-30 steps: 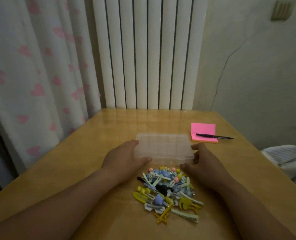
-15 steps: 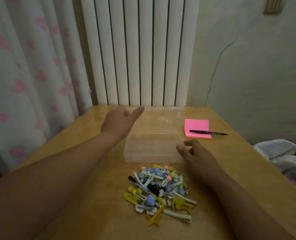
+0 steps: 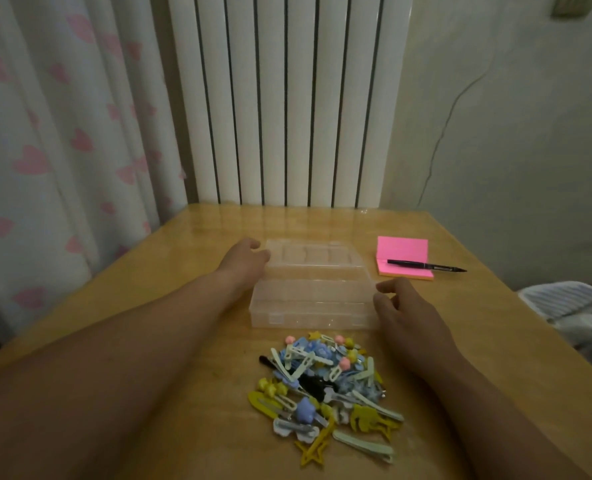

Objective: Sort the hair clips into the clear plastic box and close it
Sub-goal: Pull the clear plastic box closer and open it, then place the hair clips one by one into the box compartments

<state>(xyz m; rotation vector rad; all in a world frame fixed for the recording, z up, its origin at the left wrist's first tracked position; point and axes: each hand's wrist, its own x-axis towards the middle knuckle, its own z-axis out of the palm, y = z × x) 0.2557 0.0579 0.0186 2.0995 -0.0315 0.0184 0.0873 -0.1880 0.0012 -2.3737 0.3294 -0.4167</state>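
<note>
The clear plastic box (image 3: 313, 308) stands open in the middle of the wooden table, its compartmented lid (image 3: 313, 258) folded back flat behind the base. My left hand (image 3: 244, 259) grips the lid's left edge. Beside the right end of the base rests my right hand (image 3: 403, 306), fingers loosely curled and holding nothing. A pile of hair clips (image 3: 325, 386) in blue, yellow, white, pink and black lies on the table just in front of the box, between my forearms.
A pink sticky-note pad (image 3: 403, 252) with a black pen (image 3: 426, 266) across it lies at the back right. A white radiator stands behind the table, a heart-print curtain on the left, and bundled fabric (image 3: 564, 301) past the right edge.
The box was shut under both hands. My left hand swung the lid up and back until it lay flat behind the base. My right hand stayed at the box's right end.
</note>
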